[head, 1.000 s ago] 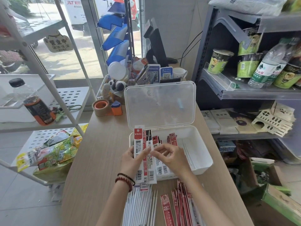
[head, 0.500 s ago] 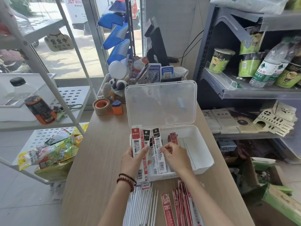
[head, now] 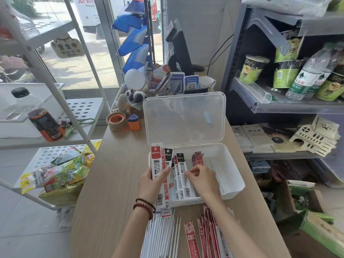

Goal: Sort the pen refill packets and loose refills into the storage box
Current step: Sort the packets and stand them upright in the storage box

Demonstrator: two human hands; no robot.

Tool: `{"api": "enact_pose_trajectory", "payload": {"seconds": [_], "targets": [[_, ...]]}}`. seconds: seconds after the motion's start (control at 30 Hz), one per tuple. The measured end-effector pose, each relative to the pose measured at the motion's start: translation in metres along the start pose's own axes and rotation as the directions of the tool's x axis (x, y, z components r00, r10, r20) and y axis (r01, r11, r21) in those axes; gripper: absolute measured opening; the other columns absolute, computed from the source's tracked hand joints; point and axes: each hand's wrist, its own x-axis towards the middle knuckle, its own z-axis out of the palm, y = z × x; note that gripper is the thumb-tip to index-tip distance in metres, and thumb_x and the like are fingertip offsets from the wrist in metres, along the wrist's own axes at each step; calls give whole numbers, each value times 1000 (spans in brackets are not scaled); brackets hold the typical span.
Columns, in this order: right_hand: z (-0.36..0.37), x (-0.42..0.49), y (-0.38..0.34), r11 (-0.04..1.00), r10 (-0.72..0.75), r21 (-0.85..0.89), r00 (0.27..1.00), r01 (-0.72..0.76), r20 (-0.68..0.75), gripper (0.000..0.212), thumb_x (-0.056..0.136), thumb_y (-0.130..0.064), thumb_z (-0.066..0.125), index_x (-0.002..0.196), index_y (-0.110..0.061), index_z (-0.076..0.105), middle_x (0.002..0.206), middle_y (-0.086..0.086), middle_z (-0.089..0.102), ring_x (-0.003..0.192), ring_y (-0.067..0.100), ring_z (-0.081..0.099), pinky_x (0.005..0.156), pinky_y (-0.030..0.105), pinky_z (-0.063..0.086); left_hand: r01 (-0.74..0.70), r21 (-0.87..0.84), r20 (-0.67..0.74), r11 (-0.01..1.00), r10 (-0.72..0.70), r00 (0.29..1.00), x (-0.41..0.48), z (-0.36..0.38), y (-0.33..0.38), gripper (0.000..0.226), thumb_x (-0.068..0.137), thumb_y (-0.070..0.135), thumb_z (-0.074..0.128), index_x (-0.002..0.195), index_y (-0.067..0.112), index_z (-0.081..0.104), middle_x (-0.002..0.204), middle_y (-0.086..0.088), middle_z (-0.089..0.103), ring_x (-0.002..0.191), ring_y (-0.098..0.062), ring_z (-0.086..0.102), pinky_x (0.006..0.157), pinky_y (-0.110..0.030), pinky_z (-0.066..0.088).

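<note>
A white storage box (head: 230,175) stands open on the wooden table, its clear lid (head: 184,118) tilted up behind. My left hand (head: 150,185) grips a small stack of long refill packets (head: 158,168) with red and black tops, held upright at the box's left end. My right hand (head: 202,180) pinches a black-topped packet (head: 181,170) over the box's left part. Dark red packets (head: 198,158) lie inside the box. White loose refills (head: 163,237) and red packets (head: 202,237) lie on the table in front of the box.
A tape dispenser (head: 121,121) and a tray of desk clutter (head: 141,94) sit behind the box. A white rack with a bottle (head: 43,120) and snack bags (head: 61,170) stands left. A grey shelf with cups and water bottles (head: 309,75) is on the right.
My right hand has drawn a black-topped packet rightward, away from the stack in my left hand, and set it lower over the box. The left hand's stack has stayed put.
</note>
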Motion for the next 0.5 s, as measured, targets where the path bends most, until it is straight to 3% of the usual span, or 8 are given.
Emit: {"api": "enact_pose_trajectory", "payload": {"seconds": [0.13,0.3,0.4,0.5], "targets": [[-4,-3,-4,994,-77,71,997,79,-29,20,88,-51,63,87,-31,62,76,-19,61,69,-8,56,54,10,40,19,31,-6,999,-19,1000,1,-1,-1,24,78,32,71,97,19,64,83,0,76,71,-21,74,55,-29,57],[-8,-8,-8,933,-259,263,966,247,12,49,79,-77,48,87,-32,68,74,-13,68,65,-2,61,61,14,48,-17,73,-6,997,17,1000,0,0,-1,23,76,36,74,92,22,68,79,1,76,67,-18,73,51,-24,54],[-10,-10,-7,884,-305,382,952,269,36,53,70,-84,53,85,-36,70,70,-9,69,57,1,57,60,20,50,-27,93,0,995,27,1000,1,0,-1,22,74,39,75,89,25,70,80,1,76,69,-16,73,54,-24,54],[-13,-11,-9,870,-329,411,942,274,69,50,68,-79,60,83,-33,71,73,-10,70,63,7,63,64,26,56,-34,117,-9,992,36,999,2,1,-3,17,74,38,75,87,28,70,79,2,76,71,-17,73,58,-28,55]]}}
